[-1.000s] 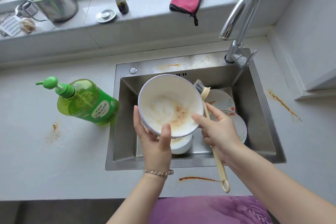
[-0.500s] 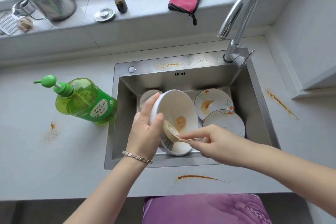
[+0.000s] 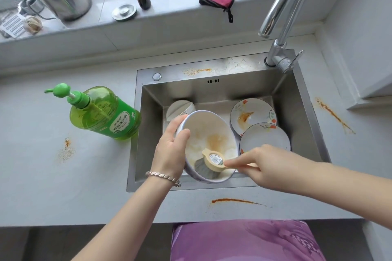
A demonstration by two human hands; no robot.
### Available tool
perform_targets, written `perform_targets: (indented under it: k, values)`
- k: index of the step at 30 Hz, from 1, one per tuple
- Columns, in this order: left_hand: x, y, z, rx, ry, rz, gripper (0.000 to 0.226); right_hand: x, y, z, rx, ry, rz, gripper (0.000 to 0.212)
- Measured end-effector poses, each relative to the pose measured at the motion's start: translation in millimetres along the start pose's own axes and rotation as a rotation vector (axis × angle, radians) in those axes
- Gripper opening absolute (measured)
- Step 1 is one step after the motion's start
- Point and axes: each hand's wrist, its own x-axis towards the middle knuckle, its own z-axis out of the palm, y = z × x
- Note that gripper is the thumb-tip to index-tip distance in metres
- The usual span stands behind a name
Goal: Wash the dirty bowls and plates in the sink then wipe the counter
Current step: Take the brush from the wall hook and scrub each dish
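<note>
We hold the tilted bowl (image 3: 212, 133) over the sink (image 3: 148, 133), left hand (image 3: 171, 150) curled on its rim and right hand (image 3: 269, 167) gripping the brush (image 3: 212, 160) pressed inside, so a hard scrub could slip it onto the plates (image 3: 252, 114).

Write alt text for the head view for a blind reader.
Over a steel sink, the left hand holds a stained white bowl tilted while the right hand presses a dish brush inside it. Two plates lie in the sink; a green soap bottle stands beside it.
</note>
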Motion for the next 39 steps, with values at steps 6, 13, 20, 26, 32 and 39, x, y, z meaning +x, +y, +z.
perform_targets:
  k: [6, 13, 20, 26, 32, 39]
  values:
    - [-1.5, 9.0, 1.4, 0.026, 0.005, -0.017, 0.043, 4.2, 7.1, -6.6, -0.184, 0.055, 0.048, 0.04]
    - [-3.3, 16.9, -4.7, 0.088, -0.119, -0.062, 0.038, 11.1, 24.2, -16.4, -0.381, 0.189, -0.015, 0.043]
    - [-5.7, 36.6, -5.3, 0.004, -0.214, -0.168, 0.026, 21.5, 25.8, -28.8, -0.534, 0.524, -0.305, 0.048]
    - [-1.2, 40.4, -10.3, -0.038, -0.113, -0.174, 0.026, 2.1, 37.3, -15.0, -0.532, 0.477, -0.212, 0.057]
    - [-6.0, 39.4, -0.9, 0.019, -0.189, -0.099, 0.02, 8.0, 34.0, -6.7, -0.413, 0.514, -0.167, 0.053]
    - [-5.8, 25.0, 5.1, -0.085, 0.052, -0.035, 0.031, 2.1, 11.4, 10.4, 0.515, 0.211, 0.245, 0.036]
